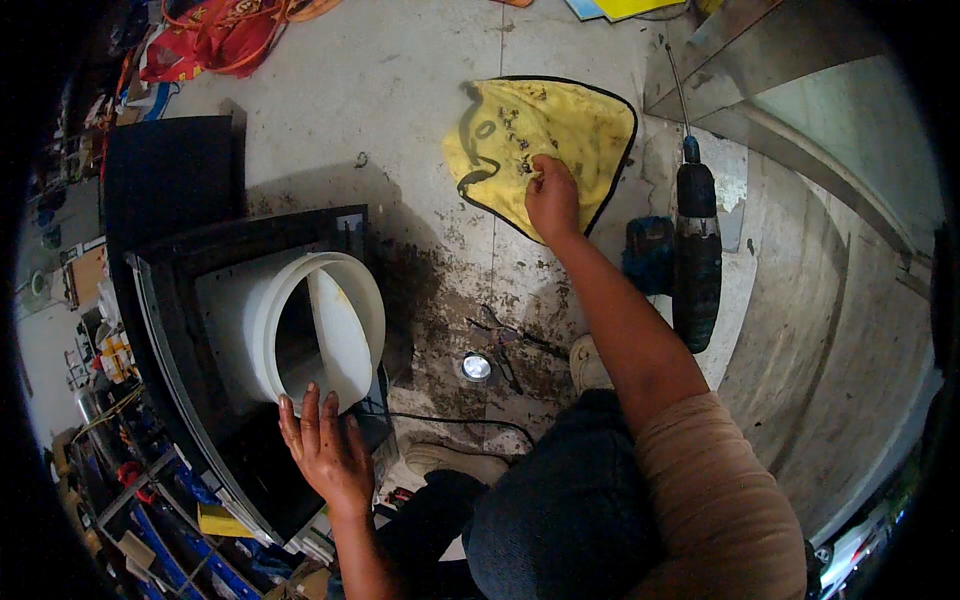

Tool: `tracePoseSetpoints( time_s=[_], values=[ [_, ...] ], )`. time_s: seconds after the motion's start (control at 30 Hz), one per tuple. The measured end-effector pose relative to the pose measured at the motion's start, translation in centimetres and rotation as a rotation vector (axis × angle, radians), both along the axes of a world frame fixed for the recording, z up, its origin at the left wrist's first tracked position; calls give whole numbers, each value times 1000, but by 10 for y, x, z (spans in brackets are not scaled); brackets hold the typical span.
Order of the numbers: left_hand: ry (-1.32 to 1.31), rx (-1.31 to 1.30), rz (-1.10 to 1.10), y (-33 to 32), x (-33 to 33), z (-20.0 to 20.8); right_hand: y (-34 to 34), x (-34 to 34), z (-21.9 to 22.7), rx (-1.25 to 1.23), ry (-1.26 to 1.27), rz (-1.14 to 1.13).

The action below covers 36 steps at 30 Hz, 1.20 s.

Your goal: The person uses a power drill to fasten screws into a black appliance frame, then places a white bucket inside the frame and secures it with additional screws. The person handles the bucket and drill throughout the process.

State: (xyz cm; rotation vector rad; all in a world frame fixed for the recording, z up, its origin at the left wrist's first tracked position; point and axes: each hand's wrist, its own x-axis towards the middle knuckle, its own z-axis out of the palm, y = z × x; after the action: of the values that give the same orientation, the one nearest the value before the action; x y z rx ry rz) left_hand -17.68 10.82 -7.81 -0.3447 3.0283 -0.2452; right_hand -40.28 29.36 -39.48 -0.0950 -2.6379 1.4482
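Note:
My left hand [332, 452], fingers apart, reaches the lower rim of a white round duct collar [375, 310]. A pale flap [338, 335] stands across the collar's opening. The collar rises from a black box-shaped appliance [190, 390] on my left. Ahead, my right hand [555, 200] is over a yellow cloth [595, 130] with dark edging, thumb and fingertips pinched together. Whatever is between those fingertips is too small to make out. Several small dark screws [515, 130] lie on the cloth beside them.
A cordless drill [697, 250] with a long bit lies right of my right arm, beside a metal panel [800, 110]. Pliers [500, 335] and a small shiny round piece [476, 367] rest on the stained floor. A black cable [450, 418] runs near my shoes. Red bags [225, 40] are at far left.

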Motion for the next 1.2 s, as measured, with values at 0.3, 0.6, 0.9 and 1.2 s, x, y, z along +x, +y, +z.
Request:
tracePoseSetpoints(
  time_s=[0.3,0.6,0.9,1.2],
  values=[
    [-5,-8,2,1,0,0,-10,-29,16,173,-315,-40],
    [-19,17,9,2,0,2,-10,-47,17,393,-511,11],
    [8,17,-15,-1,2,-1,30,14,178,-825,-137,-18],
    [19,49,-20,0,2,5,184,-36,205,-501,-149,-89]
  ],
)
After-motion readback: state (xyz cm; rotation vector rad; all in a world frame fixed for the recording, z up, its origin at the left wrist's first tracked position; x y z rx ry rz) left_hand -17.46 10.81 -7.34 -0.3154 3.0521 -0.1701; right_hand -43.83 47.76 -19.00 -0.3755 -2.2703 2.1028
